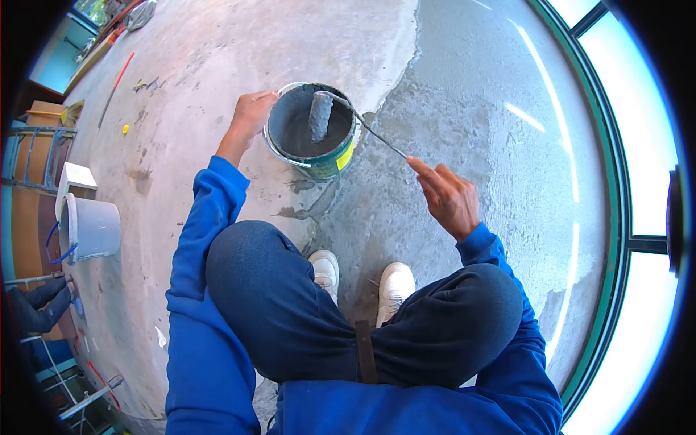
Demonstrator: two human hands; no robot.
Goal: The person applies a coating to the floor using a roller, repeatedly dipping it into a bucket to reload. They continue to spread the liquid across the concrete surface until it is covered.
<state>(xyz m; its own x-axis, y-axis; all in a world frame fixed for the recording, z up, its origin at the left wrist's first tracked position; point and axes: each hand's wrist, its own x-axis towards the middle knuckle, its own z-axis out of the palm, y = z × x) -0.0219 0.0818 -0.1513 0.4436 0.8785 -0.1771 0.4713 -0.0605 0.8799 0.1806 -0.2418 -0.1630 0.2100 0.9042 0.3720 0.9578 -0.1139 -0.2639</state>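
Observation:
A dark green bucket (328,167) with a yellow label stands on the concrete floor in front of my shoes, with grey coating inside it. My left hand (255,112) is closed at the bucket's left rim, by its white handle. A paint roller (320,117), its sleeve thick with grey coating, sits in the bucket's mouth. The roller's thin metal frame runs over the right rim to my right hand (451,197), which is closed around its grip; most of the grip is hidden by the fingers.
Wet grey coating (464,109) covers the floor on the right, beside paler concrete (217,58). Green-framed windows (625,217) edge the right side. To the left are a whitish bucket (94,228), a white box (76,177), a red-tipped pole (116,88) and a person's legs (47,304).

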